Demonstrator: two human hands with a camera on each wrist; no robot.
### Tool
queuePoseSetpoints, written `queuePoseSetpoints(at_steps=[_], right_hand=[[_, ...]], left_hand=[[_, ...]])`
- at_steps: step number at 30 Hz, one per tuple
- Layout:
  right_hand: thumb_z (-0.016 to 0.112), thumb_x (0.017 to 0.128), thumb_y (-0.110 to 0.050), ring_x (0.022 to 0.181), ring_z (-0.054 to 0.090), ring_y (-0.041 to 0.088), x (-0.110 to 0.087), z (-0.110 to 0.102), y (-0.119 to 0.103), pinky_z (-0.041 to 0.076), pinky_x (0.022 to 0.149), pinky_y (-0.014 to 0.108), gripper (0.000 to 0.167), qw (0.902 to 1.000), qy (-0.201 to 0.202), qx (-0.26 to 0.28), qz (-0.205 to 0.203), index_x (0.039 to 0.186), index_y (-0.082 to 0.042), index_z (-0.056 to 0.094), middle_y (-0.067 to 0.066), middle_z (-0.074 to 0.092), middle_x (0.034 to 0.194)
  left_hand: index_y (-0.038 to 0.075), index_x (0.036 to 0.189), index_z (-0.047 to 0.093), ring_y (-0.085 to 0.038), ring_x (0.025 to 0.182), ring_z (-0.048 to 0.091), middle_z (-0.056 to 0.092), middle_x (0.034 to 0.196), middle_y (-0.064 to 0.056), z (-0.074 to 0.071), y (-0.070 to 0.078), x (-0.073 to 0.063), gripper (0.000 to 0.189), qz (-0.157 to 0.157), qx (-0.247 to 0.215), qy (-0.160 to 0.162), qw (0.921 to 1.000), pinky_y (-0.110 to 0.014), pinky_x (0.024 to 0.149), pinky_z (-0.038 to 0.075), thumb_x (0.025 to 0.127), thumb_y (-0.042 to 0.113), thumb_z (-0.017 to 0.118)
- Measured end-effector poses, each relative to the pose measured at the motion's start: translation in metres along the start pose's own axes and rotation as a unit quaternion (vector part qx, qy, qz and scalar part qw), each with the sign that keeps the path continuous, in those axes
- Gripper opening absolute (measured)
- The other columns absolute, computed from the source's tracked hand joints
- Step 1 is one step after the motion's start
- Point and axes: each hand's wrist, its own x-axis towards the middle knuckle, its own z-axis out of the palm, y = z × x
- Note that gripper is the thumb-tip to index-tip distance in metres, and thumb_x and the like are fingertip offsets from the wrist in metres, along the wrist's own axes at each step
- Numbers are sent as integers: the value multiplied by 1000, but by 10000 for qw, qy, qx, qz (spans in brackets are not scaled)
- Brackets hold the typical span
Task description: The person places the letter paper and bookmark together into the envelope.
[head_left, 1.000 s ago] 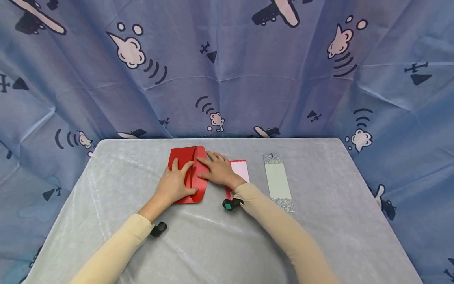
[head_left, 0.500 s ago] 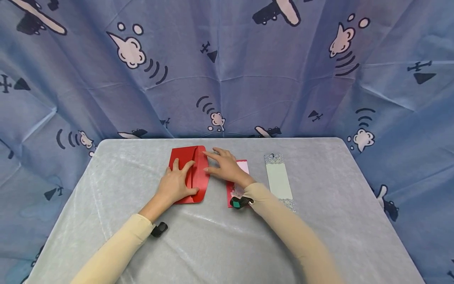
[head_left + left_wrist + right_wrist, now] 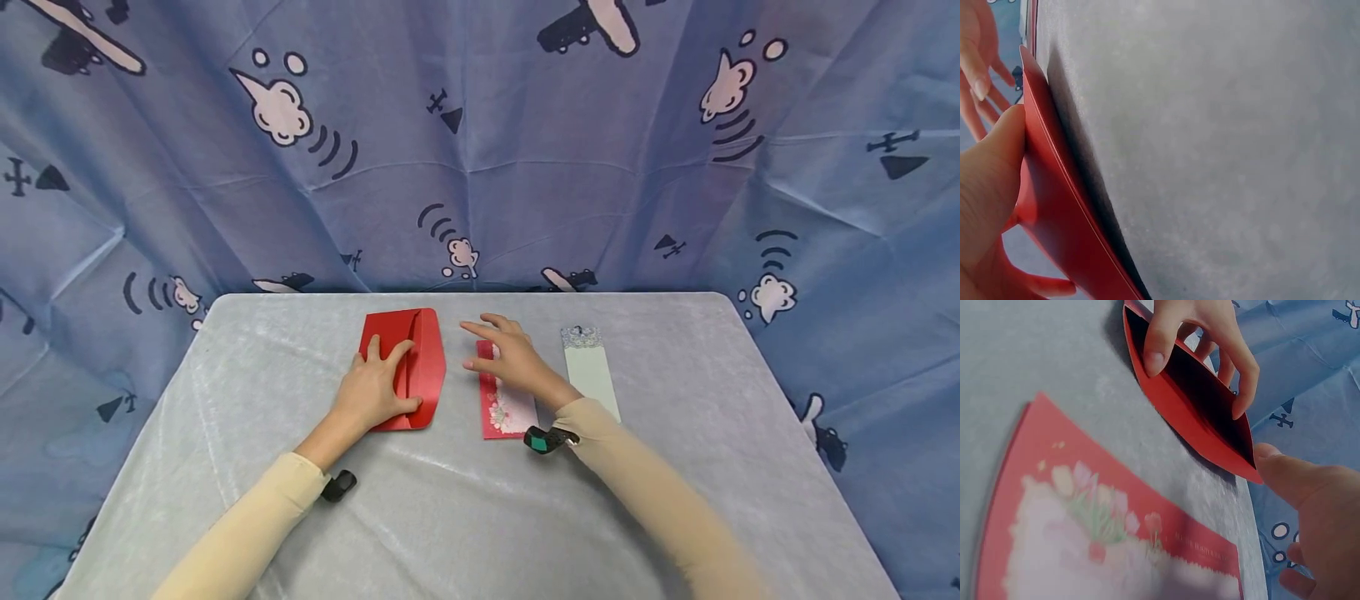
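Observation:
A red envelope [image 3: 377, 327] lies on the table, its flap folded out to the right and its mouth gaping in the right wrist view. My left hand [image 3: 370, 390] rests on it, fingers spread, thumb and index finger pressing at the mouth. To the right lies a red-edged pink card [image 3: 1097, 537] with printed flowers. My right hand [image 3: 517, 357] hovers over the top of this card [image 3: 501, 412], fingers loosely extended and holding nothing. Its thumb overlaps the envelope's corner in the right wrist view.
A pale green bookmark [image 3: 588, 371] with a lace-patterned top lies farther right, its lower end hidden by my right sleeve [image 3: 645, 467]. The grey cloth-covered table [image 3: 450, 517] ends at a blue patterned curtain [image 3: 480, 150].
My right hand has lifted off the envelope's flap and moved right over the pink card, uncovering the flap and the card's left side. My left hand has stayed on the envelope.

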Motion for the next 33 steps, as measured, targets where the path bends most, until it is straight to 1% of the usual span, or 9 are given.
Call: queuePoseSetpoints(at_steps=[6, 9, 15, 17, 20, 22, 24, 28, 33], right_hand=[[78, 83, -38, 145, 32, 36, -13, -10, 8, 34, 113, 62, 68, 9998, 125, 82, 154, 145, -33, 50, 13, 35, 157], [79, 83, -35, 143, 34, 36, -20, -14, 13, 37, 112, 60, 66, 9991, 267, 232, 239, 144, -30, 52, 14, 37, 155], [77, 86, -30, 134, 43, 35, -32, -20, 24, 40, 109, 57, 59, 9981, 503, 282, 233, 141, -22, 56, 15, 48, 143], [76, 86, -30, 129, 48, 34, -35, -22, 27, 43, 105, 54, 58, 9979, 540, 258, 235, 140, -20, 57, 15, 51, 138], [77, 86, -29, 117, 53, 31, -39, -23, 30, 47, 95, 46, 58, 9974, 615, 202, 318, 139, -19, 58, 15, 54, 131], [78, 85, -28, 110, 55, 30, -41, -22, 32, 47, 89, 42, 57, 9968, 638, 211, 427, 139, -20, 59, 16, 56, 127], [78, 85, -27, 104, 55, 29, -44, -21, 34, 46, 86, 40, 57, 9963, 624, 226, 548, 138, -19, 59, 16, 56, 122], [78, 85, -27, 105, 57, 27, -49, -18, 37, 49, 90, 43, 56, 9956, 549, 218, 724, 137, -19, 60, 15, 57, 116], [79, 84, -26, 106, 60, 28, -53, -15, 39, 51, 93, 47, 55, 9958, 593, 165, 675, 136, -17, 61, 14, 60, 113]], left_hand=[[28, 147, 39, -56, 115, 54, 35, 152, -31, 1, 0, 0, 91, 37, -52, 48, 10000, -57, 76, 59, 69, 49, 81], [27, 147, 39, -56, 116, 54, 35, 152, -31, 1, 0, -1, 92, 49, -57, 67, 10000, -58, 76, 59, 69, 49, 81], [28, 147, 38, -56, 117, 54, 34, 153, -31, 0, 0, 0, 92, 29, -75, 28, 10000, -58, 77, 59, 69, 49, 81], [27, 147, 39, -56, 117, 54, 34, 153, -31, 0, 0, -1, 91, 35, -80, 24, 10000, -58, 77, 59, 69, 49, 81], [28, 147, 38, -56, 117, 53, 34, 153, -31, 0, 0, -1, 91, 26, -70, 20, 10000, -58, 78, 59, 69, 49, 81], [27, 147, 39, -56, 116, 54, 35, 152, -31, -1, -1, -1, 91, 45, -67, 38, 10000, -57, 78, 59, 69, 49, 82], [27, 147, 39, -56, 116, 54, 35, 152, -31, -1, 0, -1, 92, 46, -64, 44, 10000, -57, 78, 59, 69, 49, 82], [27, 147, 39, -56, 116, 54, 35, 152, -31, 0, 0, -1, 91, 49, -82, 28, 10000, -57, 79, 59, 69, 48, 82], [28, 147, 39, -56, 115, 54, 35, 152, -31, 0, 0, -1, 91, 41, -86, 30, 10000, -57, 79, 59, 69, 48, 82]])
